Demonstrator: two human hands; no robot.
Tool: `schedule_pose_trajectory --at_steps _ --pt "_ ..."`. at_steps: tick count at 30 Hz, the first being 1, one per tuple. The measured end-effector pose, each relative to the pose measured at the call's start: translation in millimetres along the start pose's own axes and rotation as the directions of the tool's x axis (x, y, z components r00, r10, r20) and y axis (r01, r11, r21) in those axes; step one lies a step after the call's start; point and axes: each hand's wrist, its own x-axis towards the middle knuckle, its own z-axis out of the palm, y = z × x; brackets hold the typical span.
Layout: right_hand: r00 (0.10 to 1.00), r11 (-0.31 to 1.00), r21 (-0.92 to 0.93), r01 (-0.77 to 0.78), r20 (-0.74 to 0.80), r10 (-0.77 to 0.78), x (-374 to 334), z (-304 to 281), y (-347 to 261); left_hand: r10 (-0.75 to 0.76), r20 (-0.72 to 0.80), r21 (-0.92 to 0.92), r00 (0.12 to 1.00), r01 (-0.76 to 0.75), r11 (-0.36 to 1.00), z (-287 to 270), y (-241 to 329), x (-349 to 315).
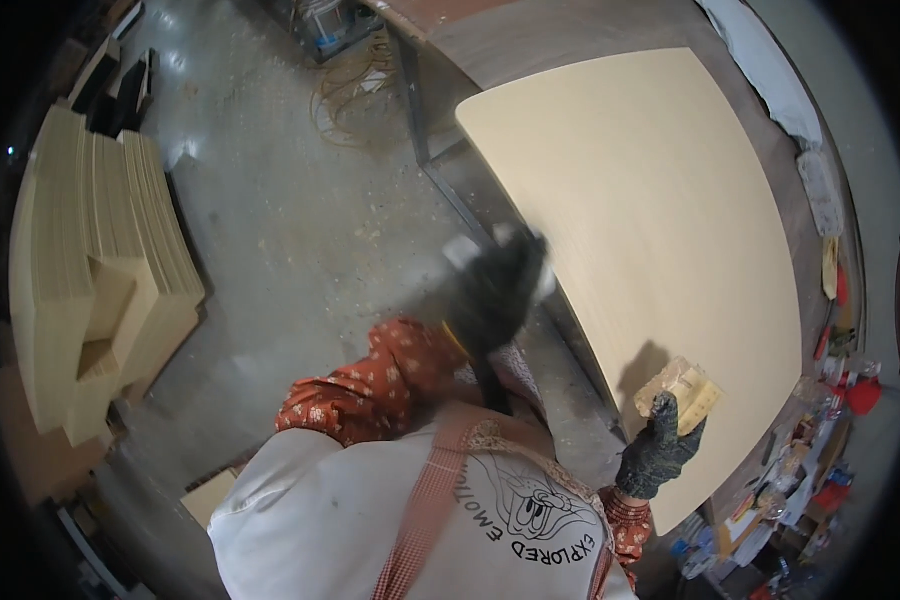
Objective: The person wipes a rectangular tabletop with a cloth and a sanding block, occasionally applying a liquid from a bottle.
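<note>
My right hand (660, 458), in a dark glove, is closed on a tan, rough-edged block (682, 392) with a yellowish face. It holds the block over the near end of a large pale board (640, 190) with rounded corners. Beside the board's left edge is my left hand (495, 292), also dark-gloved and badly smeared by motion. Whitish patches (461, 251) show on both sides of that hand; what they are cannot be made out, nor can the fingers.
The board lies on a covered workbench (560, 38) with a metal frame (410, 100) below. Along the right stand cluttered small items (770, 500) and red things (863, 396). Stacked pale panels (110, 220) stand on the floor at left. Loose cord or strapping (342, 100) lies farther off.
</note>
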Motion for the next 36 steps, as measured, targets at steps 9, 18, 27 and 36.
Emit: schedule_pose_trajectory --at_steps 9,18,27,36 --pt "0.932 0.861 -0.359 0.362 0.153 -0.328 37 -40 17 -0.068 -0.199 -0.325 0.978 0.0 0.946 13 20 -13" --pt "0.414 0.16 -0.432 0.887 0.596 -0.688 65 -70 26 -0.661 -0.438 -0.699 0.609 0.232 0.676 11 -15 55" --pt "0.858 0.966 0.234 0.113 0.466 -0.214 71 -45 36 -0.181 0.248 -0.958 0.952 0.269 0.101 21 82 -28" --pt "0.687 0.509 0.592 -0.625 0.727 -0.001 73 -35 19 -0.736 0.26 -0.881 0.624 -0.158 -0.446 -51 -5 -17"
